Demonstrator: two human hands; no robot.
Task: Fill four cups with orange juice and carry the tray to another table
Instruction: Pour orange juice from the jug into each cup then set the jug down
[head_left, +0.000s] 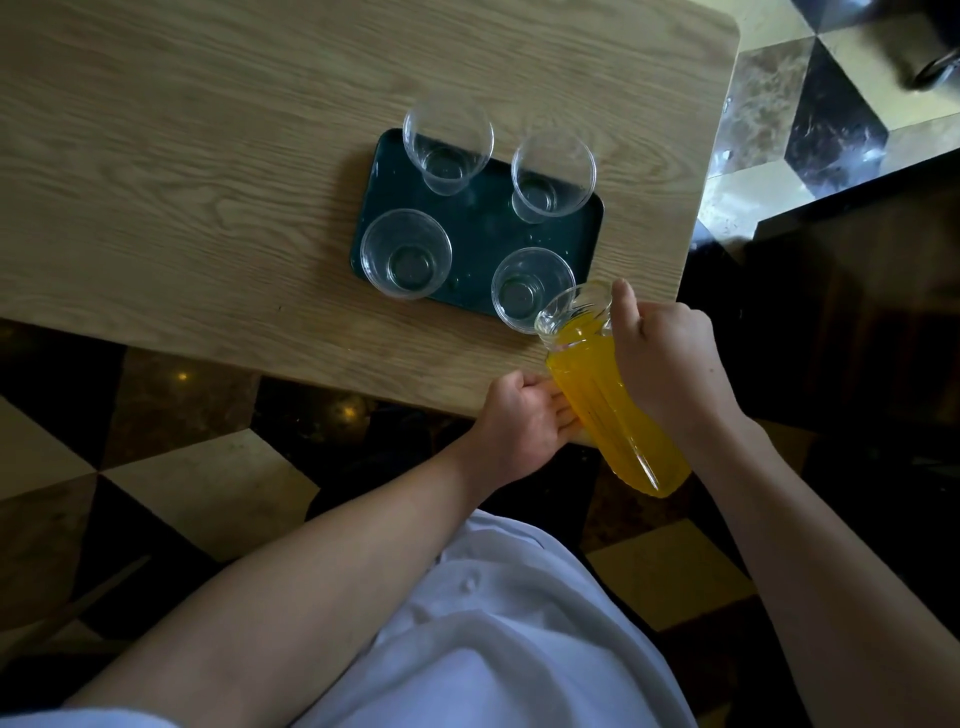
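While the right hand grips the jug neck and the left hand fingers cradle its base, the person should tilt slowly, spout centred over the tray's nearest cup.

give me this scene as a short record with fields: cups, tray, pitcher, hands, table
cups: four clear cups, all empty; nearest right cup sits under the spout
tray: dark green tray, holds all four cups
pitcher: glass pitcher of orange juice, tilted toward the nearest right cup, no juice visibly flowing
hands: right hand grips the pitcher near its top; left hand supports its lower side
table: wooden table, tray near its right end
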